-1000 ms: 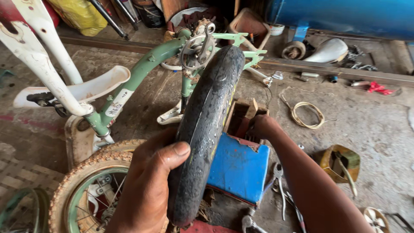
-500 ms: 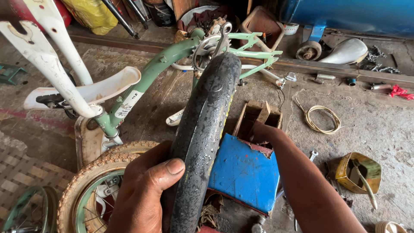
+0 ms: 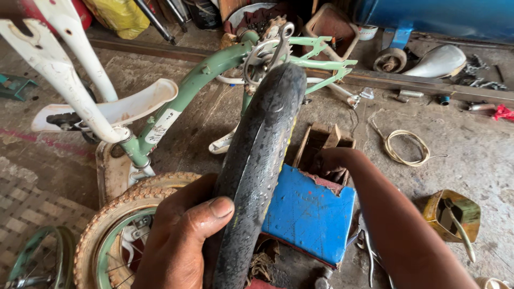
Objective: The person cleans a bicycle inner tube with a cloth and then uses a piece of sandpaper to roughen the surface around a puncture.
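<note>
Black rubber tyre, frame centre, is clamped by left hand fingers; right hand grip cannot be told inside wooden box; slippage is risked.

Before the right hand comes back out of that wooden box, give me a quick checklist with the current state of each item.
1. Left hand grip on the black tyre: ok, thumb and palm wrapped around it.
2. Tyre held upright: ok.
3. Right hand in the wooden box: cannot tell, the fingers are hidden behind the tyre.
4. What the right hand holds: cannot tell.
5. Blue box lid out of the forearm's way: ok.
6. Pliers within reach on the floor: ok.
</note>
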